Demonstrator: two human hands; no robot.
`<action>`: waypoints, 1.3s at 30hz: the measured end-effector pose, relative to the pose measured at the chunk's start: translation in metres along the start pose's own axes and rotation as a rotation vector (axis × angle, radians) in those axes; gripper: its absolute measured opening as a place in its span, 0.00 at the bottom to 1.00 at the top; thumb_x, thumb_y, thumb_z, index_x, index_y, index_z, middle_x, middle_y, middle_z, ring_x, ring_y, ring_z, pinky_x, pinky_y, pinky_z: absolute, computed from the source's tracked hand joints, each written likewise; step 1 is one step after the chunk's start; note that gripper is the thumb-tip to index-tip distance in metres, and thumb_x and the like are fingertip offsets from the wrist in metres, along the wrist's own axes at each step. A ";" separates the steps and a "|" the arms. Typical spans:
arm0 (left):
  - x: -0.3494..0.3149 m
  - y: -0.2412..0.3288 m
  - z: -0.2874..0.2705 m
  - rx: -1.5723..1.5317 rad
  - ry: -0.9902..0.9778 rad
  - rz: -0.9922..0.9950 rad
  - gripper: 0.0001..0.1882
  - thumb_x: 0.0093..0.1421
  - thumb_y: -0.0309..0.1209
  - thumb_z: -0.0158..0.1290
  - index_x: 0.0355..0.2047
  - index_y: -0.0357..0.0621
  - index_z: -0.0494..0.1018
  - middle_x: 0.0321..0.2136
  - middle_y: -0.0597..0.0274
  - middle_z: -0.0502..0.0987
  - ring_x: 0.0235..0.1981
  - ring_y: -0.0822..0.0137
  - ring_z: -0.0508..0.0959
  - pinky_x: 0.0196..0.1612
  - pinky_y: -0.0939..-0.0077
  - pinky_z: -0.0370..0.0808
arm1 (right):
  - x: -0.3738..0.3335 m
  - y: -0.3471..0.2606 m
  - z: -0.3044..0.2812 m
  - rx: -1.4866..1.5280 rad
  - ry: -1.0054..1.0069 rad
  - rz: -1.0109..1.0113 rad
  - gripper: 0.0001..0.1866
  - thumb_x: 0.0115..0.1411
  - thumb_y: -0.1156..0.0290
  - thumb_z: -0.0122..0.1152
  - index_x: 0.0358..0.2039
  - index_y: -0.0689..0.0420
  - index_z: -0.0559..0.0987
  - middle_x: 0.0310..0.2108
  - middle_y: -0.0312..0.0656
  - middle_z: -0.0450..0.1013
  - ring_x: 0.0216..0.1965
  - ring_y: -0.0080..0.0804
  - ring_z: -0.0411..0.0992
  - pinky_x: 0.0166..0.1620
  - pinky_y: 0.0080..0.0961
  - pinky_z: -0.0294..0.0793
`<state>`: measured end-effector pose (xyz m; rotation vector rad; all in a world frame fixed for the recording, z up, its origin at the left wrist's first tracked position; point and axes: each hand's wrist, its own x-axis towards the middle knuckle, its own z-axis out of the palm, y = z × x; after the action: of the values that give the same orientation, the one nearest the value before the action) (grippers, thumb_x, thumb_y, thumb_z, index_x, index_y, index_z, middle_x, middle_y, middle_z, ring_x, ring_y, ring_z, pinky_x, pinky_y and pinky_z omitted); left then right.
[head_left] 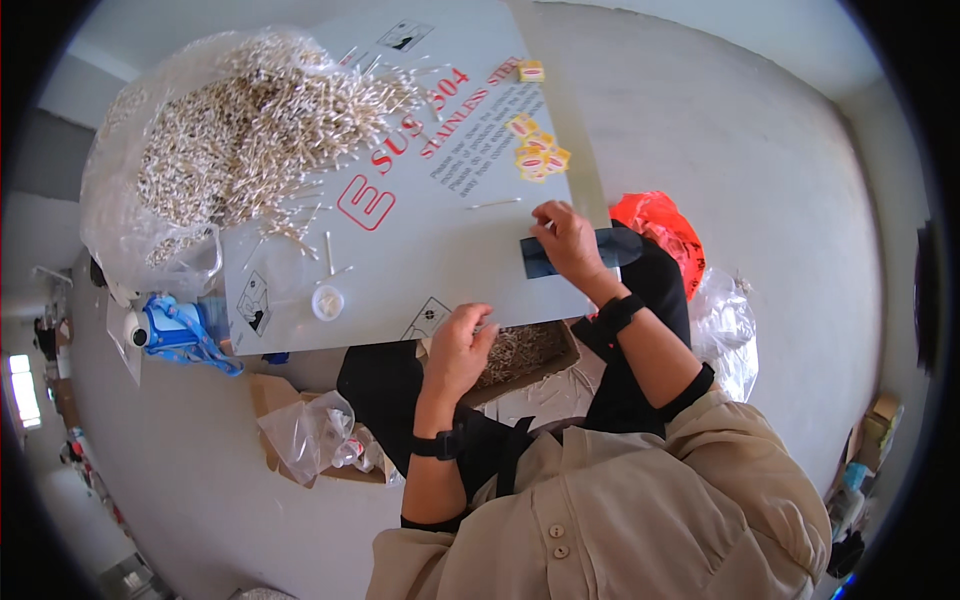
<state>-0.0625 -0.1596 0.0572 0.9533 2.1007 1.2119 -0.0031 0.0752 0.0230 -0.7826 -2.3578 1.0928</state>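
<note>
My left hand (460,350) hovers at the table's front edge, fingers loosely bent and thumb apart, with nothing visible in it. Over at the right side, my right hand (567,243) is above a dark flat sheet (538,262), its fingers curved and a gap between them and the thumb. A single cotton swab (495,203) lies just left of its fingertips. A huge heap of cotton swabs (250,130) spills from a clear plastic bag (110,200) at the far left. Nearer, a small round tub (327,302) stands with loose swabs beside it.
Small yellow-and-white packets (540,158) lie at the far right of the printed grey tabletop (420,250). Below its front edge is a cardboard box of swabs (525,355). Another box (275,395), a blue-and-white bottle (165,325) and a red bag (665,225) are around the table.
</note>
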 end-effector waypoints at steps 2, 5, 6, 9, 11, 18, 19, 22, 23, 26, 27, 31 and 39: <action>-0.006 -0.004 -0.023 0.012 0.048 -0.047 0.13 0.57 0.26 0.57 0.41 0.35 0.72 0.38 0.49 0.78 0.35 0.52 0.79 0.38 0.65 0.76 | 0.018 -0.003 0.011 -0.054 0.018 -0.039 0.08 0.52 0.72 0.61 0.33 0.59 0.77 0.33 0.46 0.74 0.35 0.47 0.75 0.40 0.38 0.74; -0.016 -0.016 -0.046 0.106 0.075 -0.137 0.11 0.56 0.25 0.57 0.39 0.36 0.73 0.36 0.50 0.77 0.34 0.52 0.79 0.38 0.64 0.76 | 0.034 -0.006 0.024 -0.116 0.053 -0.031 0.07 0.51 0.72 0.61 0.32 0.57 0.78 0.34 0.45 0.73 0.35 0.47 0.74 0.39 0.39 0.74; -0.019 -0.022 -0.051 0.113 0.083 -0.152 0.11 0.56 0.25 0.57 0.39 0.36 0.73 0.36 0.50 0.77 0.34 0.52 0.79 0.38 0.64 0.76 | 0.037 -0.007 0.029 -0.105 0.040 -0.032 0.07 0.51 0.72 0.61 0.32 0.57 0.78 0.34 0.45 0.73 0.35 0.47 0.74 0.39 0.39 0.74; -0.023 -0.038 -0.053 0.082 0.093 -0.098 0.09 0.53 0.23 0.57 0.35 0.36 0.73 0.35 0.52 0.73 0.37 0.53 0.76 0.39 0.65 0.74 | 0.038 -0.009 0.037 -0.221 0.036 0.063 0.03 0.52 0.69 0.61 0.29 0.51 0.78 0.34 0.41 0.72 0.35 0.46 0.74 0.36 0.39 0.74; -0.021 -0.046 -0.051 0.123 0.082 -0.081 0.08 0.53 0.22 0.56 0.35 0.36 0.73 0.35 0.54 0.72 0.36 0.57 0.75 0.39 0.68 0.74 | 0.036 -0.011 0.041 -0.221 0.045 0.064 0.03 0.53 0.69 0.61 0.29 0.51 0.78 0.34 0.40 0.71 0.35 0.46 0.74 0.36 0.39 0.74; -0.014 -0.046 -0.046 0.246 0.026 -0.024 0.08 0.51 0.23 0.57 0.33 0.39 0.74 0.35 0.54 0.69 0.39 0.54 0.73 0.43 0.65 0.72 | 0.051 -0.019 0.063 -0.342 -0.002 -0.015 0.01 0.55 0.71 0.58 0.29 0.51 0.76 0.37 0.42 0.70 0.35 0.46 0.74 0.36 0.40 0.74; -0.014 -0.046 -0.046 0.263 0.017 -0.030 0.08 0.51 0.24 0.58 0.33 0.39 0.73 0.35 0.54 0.70 0.40 0.53 0.72 0.44 0.64 0.71 | 0.055 -0.023 0.067 -0.359 -0.032 -0.050 0.01 0.56 0.71 0.57 0.30 0.51 0.75 0.37 0.44 0.70 0.36 0.47 0.74 0.37 0.40 0.74; -0.016 -0.046 -0.046 0.269 0.035 -0.025 0.08 0.49 0.23 0.60 0.30 0.41 0.72 0.34 0.54 0.68 0.41 0.52 0.71 0.45 0.62 0.71 | 0.064 -0.030 0.075 -0.314 -0.044 -0.020 0.05 0.55 0.71 0.57 0.33 0.53 0.76 0.38 0.46 0.70 0.36 0.48 0.74 0.39 0.41 0.75; -0.017 -0.047 -0.045 0.272 0.040 -0.018 0.08 0.49 0.23 0.60 0.30 0.41 0.72 0.34 0.54 0.68 0.41 0.52 0.71 0.45 0.62 0.71 | 0.062 -0.030 0.074 -0.313 -0.037 -0.026 0.05 0.55 0.71 0.57 0.33 0.53 0.76 0.38 0.46 0.70 0.36 0.48 0.74 0.39 0.41 0.75; -0.023 -0.050 -0.050 0.250 0.086 0.039 0.09 0.51 0.25 0.59 0.32 0.40 0.73 0.34 0.54 0.71 0.38 0.53 0.74 0.42 0.63 0.73 | 0.046 -0.027 0.070 -0.230 0.070 -0.039 0.08 0.54 0.72 0.58 0.36 0.56 0.77 0.39 0.46 0.71 0.37 0.47 0.74 0.40 0.40 0.75; -0.026 -0.050 -0.054 0.163 0.131 -0.011 0.08 0.52 0.26 0.59 0.33 0.40 0.73 0.32 0.54 0.73 0.35 0.53 0.76 0.39 0.64 0.74 | 0.034 -0.023 0.064 -0.177 0.098 -0.066 0.10 0.52 0.74 0.59 0.37 0.57 0.77 0.39 0.47 0.71 0.36 0.47 0.74 0.39 0.40 0.74; -0.038 -0.060 -0.088 0.124 0.453 -0.075 0.05 0.57 0.25 0.56 0.34 0.39 0.74 0.24 0.55 0.76 0.24 0.61 0.76 0.31 0.70 0.74 | -0.023 -0.037 0.043 0.035 -0.056 0.026 0.12 0.50 0.78 0.61 0.37 0.59 0.77 0.36 0.47 0.73 0.31 0.46 0.74 0.35 0.36 0.73; -0.014 -0.118 -0.152 0.228 0.782 -0.234 0.05 0.55 0.25 0.58 0.29 0.36 0.74 0.22 0.56 0.77 0.23 0.65 0.76 0.30 0.70 0.73 | -0.083 -0.033 0.041 0.052 -0.145 -0.238 0.04 0.52 0.78 0.58 0.29 0.57 0.78 0.28 0.44 0.73 0.29 0.47 0.74 0.32 0.36 0.74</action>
<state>-0.2011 -0.2892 0.0238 0.2991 2.9005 1.3778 0.0254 -0.0181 0.0131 -0.4028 -2.4533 1.1353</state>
